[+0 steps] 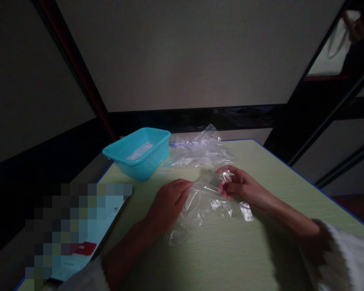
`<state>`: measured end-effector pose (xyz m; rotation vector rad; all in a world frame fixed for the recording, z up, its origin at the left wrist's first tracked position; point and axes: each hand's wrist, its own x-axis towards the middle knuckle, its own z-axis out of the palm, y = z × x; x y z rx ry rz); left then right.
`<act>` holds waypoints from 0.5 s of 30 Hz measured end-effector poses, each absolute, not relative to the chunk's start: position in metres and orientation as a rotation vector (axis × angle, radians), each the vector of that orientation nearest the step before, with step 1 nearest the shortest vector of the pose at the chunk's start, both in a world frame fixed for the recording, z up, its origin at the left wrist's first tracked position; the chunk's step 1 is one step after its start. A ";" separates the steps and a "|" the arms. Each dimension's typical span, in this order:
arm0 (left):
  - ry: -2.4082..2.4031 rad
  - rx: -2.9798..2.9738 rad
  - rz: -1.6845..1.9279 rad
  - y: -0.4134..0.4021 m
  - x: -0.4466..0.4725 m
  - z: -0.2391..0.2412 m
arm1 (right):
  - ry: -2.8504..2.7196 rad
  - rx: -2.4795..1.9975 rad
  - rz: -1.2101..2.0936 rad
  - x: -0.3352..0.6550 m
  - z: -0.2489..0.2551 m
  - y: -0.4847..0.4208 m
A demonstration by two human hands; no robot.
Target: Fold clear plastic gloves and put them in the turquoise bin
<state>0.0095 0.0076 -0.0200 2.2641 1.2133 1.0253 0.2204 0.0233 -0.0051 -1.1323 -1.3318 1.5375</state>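
A clear plastic bag (204,202) lies crumpled on the pale green table (224,258) between my two hands. My left hand (166,204) rests on the bag's left edge, fingers together and pressed on the plastic. My right hand (239,186) pinches the bag's upper right part between thumb and curled fingers. The bag trails down towards me between my forearms. What is inside it, if anything, I cannot make out.
A turquoise plastic tub (138,155) stands at the table's far left with something pale inside. A heap of more clear plastic bags (200,149) lies behind my hands. A printed sheet (79,238) sits at the left edge. Dark walls surround the table.
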 end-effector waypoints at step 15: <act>1.016 1.142 1.149 0.026 -0.005 -0.013 | -1.356 -1.248 1.489 0.228 -0.007 0.028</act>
